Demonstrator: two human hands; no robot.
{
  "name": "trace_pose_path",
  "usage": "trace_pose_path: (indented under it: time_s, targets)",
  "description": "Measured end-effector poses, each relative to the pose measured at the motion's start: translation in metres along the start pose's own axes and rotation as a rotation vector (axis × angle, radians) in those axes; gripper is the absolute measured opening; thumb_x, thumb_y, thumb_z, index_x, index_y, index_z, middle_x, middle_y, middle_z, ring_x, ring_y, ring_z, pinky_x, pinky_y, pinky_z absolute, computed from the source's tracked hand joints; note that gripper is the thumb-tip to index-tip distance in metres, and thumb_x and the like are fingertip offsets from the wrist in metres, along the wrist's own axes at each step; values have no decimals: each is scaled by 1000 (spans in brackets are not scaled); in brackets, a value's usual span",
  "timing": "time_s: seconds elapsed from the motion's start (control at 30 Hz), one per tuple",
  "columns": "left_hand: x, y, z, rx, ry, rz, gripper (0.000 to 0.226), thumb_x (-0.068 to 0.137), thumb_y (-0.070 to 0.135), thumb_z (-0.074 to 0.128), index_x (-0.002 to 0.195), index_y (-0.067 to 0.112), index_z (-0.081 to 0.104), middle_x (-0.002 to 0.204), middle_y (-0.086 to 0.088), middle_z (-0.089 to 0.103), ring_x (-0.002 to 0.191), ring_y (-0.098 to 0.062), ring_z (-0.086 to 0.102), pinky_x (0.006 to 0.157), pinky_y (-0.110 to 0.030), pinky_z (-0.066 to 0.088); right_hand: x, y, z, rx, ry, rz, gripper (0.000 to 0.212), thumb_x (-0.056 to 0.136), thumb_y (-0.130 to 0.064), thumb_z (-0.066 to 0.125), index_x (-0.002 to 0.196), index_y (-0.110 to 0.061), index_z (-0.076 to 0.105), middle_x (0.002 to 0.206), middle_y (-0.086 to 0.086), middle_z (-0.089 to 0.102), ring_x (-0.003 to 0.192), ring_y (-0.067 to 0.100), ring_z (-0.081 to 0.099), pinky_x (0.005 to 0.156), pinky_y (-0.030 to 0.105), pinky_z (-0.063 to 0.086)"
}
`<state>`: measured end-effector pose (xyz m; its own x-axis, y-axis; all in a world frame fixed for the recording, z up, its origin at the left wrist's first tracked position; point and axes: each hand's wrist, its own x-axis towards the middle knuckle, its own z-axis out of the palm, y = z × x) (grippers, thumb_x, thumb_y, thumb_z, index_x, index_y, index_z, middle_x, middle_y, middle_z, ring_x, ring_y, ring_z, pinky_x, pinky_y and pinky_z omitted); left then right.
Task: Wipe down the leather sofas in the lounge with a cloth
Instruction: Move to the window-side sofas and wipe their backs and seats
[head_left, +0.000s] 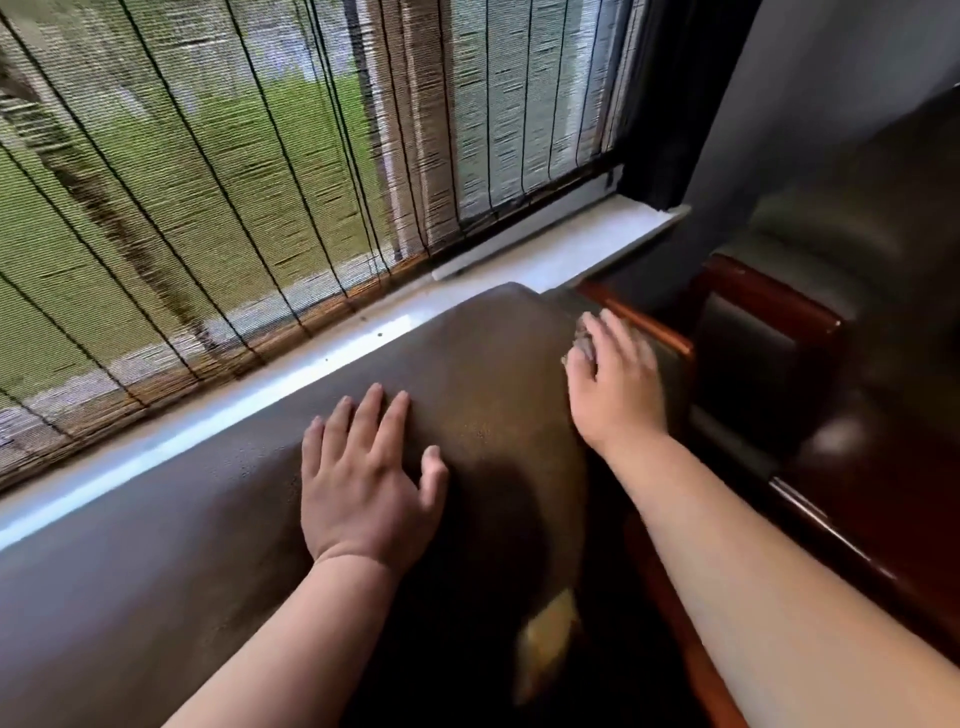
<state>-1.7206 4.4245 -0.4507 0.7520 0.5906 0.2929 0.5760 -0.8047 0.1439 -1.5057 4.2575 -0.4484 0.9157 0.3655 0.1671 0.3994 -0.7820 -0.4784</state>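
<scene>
Nearest me, my left hand (363, 486) lies flat, fingers spread, on the rounded brown leather sofa back (218, 519), bracing. Further on, my right hand (615, 384) presses a small pale crumpled cloth (582, 340) to the back's end beside the red-brown wooden armrest (654, 327), fingers curled over it. The cloth looks soft and light; I'd keep it bunched under the palm. Beyond runs the white windowsill (519, 260)

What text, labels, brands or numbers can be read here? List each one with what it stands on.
None: no word, label, brand or number shows anywhere in this view.
Brown leather sofa back: no tag or logo.
Woven bamboo window blind: plain weave, no print.
Crumpled cloth under the right hand: mostly hidden, no print visible.
Left hand: bare, no writing.
</scene>
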Motion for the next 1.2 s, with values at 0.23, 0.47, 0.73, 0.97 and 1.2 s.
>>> trace_pose_path:
  time_s: [0.23,0.47,0.73,0.97,1.2]
  targets:
    - [-1,2,-5,12,-10,4,75,90,61,33,155,29,52,164,0,47,153,-29,36,130,-48,15,-139,-41,63,167,163,-222,66,108,-50,32,167,-23,21,176,2,7,160,44,-6,121,69,5]
    - [0,-1,3,65,19,39,71,95,72,28,154,37,51,161,0,49,151,-29,38,126,-52,21,-57,-2,46,450,203,325,66,110,-52,23,168,-29,4,176,0,-6,161,32,-9,130,46,-5]
    - [11,29,-33,83,-233,292,71,96,76,35,159,44,39,167,6,40,152,-30,38,120,-60,35,-220,-51,96,391,13,34,77,104,-55,20,162,-22,-17,171,8,-25,157,40,-21,128,59,7]
    - [31,99,7,228,-183,809,68,102,66,29,166,46,18,178,4,7,164,-27,4,131,-53,10,-77,36,69,691,87,576,64,111,-51,19,167,-31,-6,175,-7,-13,161,28,-13,128,48,-6]
    - [35,88,24,184,-36,845,74,97,66,40,165,42,27,176,0,21,162,-32,17,129,-58,20,-202,-12,153,545,261,329,70,109,-53,9,168,-18,3,176,2,-5,162,28,-6,129,57,12]
